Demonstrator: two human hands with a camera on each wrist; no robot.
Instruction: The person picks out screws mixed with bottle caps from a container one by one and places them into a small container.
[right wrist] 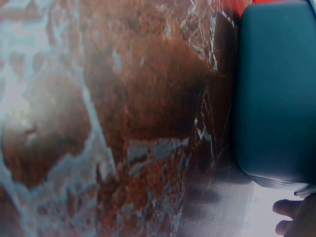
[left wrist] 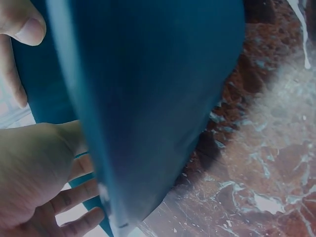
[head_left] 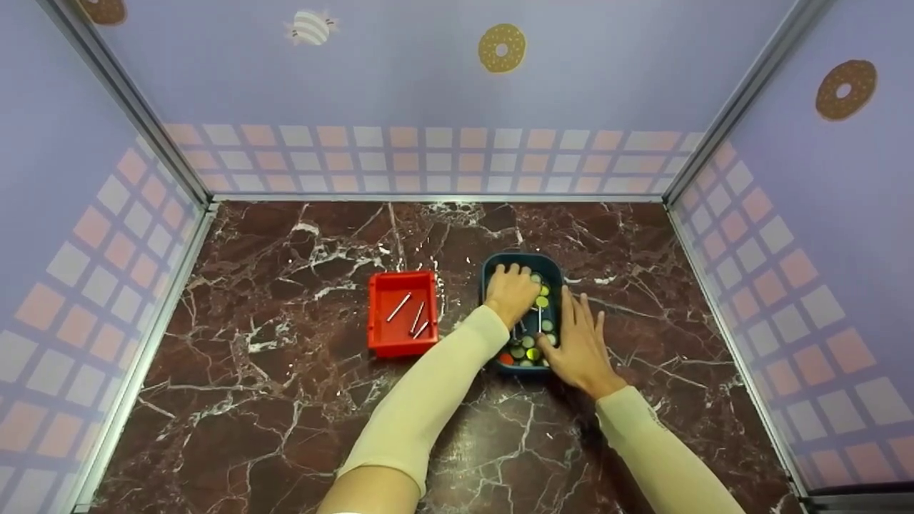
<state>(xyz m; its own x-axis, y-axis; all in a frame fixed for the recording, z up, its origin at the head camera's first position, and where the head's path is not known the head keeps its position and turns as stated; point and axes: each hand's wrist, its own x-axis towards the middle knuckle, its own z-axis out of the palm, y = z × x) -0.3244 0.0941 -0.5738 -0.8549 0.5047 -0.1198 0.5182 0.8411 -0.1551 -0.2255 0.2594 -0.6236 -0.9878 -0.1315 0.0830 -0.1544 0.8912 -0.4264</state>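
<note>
Nearer the marbled tabletop's (head_left: 285, 371) right edge than its left, a smooth, rounded blue tub (head_left: 525, 258) holds green, yellow and red discs (head_left: 533, 353) and slim metal bolts (head_left: 540, 319); left of it, an angular red box (head_left: 400, 351) holds three more. The left hand (head_left: 513, 296) dips inside the tub, grip hidden; the right hand (head_left: 580, 350) rests straight-fingered against its right side.

Pale lilac walls on three sides: back wall (head_left: 414, 78), left wall (head_left: 43, 143), right wall (head_left: 785, 157). Grey metal strips (head_left: 737, 100) run up the corners; a thin metal edging (head_left: 457, 198) lines the back wall's foot. Low on each wall, a checked band (head_left: 332, 135) — pink and white squares. Above it, doughnut prints (head_left: 501, 33) and one striped sweet (head_left: 311, 28). Marbled surface (head_left: 235, 428) below: dark red-brown, white-veined — soft glare (head_left: 464, 450) toward the near edge.
</note>
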